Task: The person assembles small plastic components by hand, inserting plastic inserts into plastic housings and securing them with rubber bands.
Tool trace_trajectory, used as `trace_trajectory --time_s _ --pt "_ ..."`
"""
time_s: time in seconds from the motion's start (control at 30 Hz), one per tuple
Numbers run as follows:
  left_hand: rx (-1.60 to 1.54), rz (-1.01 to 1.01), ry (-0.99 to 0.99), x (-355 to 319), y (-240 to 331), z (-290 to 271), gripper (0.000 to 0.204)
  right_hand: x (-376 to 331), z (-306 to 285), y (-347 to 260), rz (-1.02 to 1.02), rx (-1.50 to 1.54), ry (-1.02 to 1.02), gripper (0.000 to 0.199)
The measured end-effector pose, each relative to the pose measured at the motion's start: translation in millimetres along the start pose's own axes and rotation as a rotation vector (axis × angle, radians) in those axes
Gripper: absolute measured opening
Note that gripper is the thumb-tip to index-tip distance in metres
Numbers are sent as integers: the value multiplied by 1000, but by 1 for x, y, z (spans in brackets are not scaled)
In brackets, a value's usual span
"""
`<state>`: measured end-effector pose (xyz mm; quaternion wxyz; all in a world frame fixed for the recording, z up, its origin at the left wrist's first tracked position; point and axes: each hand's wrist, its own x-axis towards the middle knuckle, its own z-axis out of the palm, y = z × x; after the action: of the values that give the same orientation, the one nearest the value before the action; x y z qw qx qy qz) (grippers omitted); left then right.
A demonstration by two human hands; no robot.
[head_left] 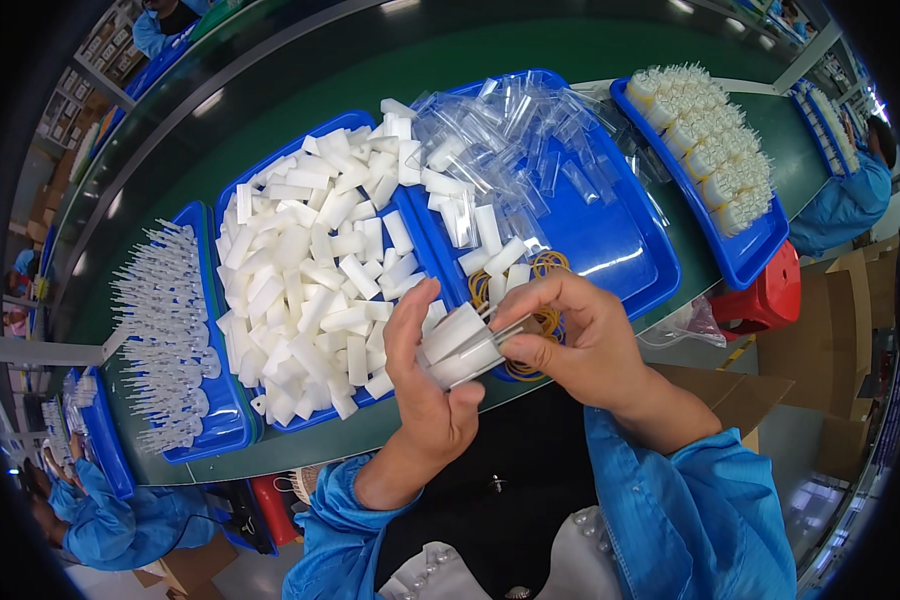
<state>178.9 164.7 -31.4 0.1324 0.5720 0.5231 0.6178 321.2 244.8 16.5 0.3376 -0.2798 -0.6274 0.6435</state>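
Observation:
My left hand (425,395) grips a small stack of white rectangular plastic pieces (462,345), thumb up along their left side. My right hand (570,335) pinches the right end of the same stack, where thin clear sleeves (505,330) stick out between the fingers. Both hands hover over the near edge of a blue tray (620,245). Yellow rubber bands (545,265) lie in that tray just behind my right hand, partly hidden by it. A heap of loose white pieces (315,275) fills the blue tray to the left of my hands.
Clear plastic sleeves (515,130) are piled at the back of the right tray. A blue tray of thin white sticks (165,335) stands far left, and a tray of bundled white parts (715,145) far right. A red stool (765,295), cardboard boxes and other workers in blue surround the green belt.

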Motion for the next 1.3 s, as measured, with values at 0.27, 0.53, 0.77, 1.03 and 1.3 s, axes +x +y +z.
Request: trace_trajectory --time_s 0.27,0.53,0.77,1.03,1.3 --pt "-4 211 -60 -3 -4 1 93 -10 7 14 -52 -61 -46 22" --pt "-311 183 -53 11 9 -2 87 -9 -2 -4 -370 -251 -59 20" --pt "-431 -219 -222 13 14 -2 38 -11 -6 -2 -396 -375 -52 20" --pt "-355 -253 -366 15 13 -11 24 1 -28 -14 -430 -448 -194 16" --pt "-557 -486 -220 10 21 -5 22 109 -109 13 -470 -1347 18 17"
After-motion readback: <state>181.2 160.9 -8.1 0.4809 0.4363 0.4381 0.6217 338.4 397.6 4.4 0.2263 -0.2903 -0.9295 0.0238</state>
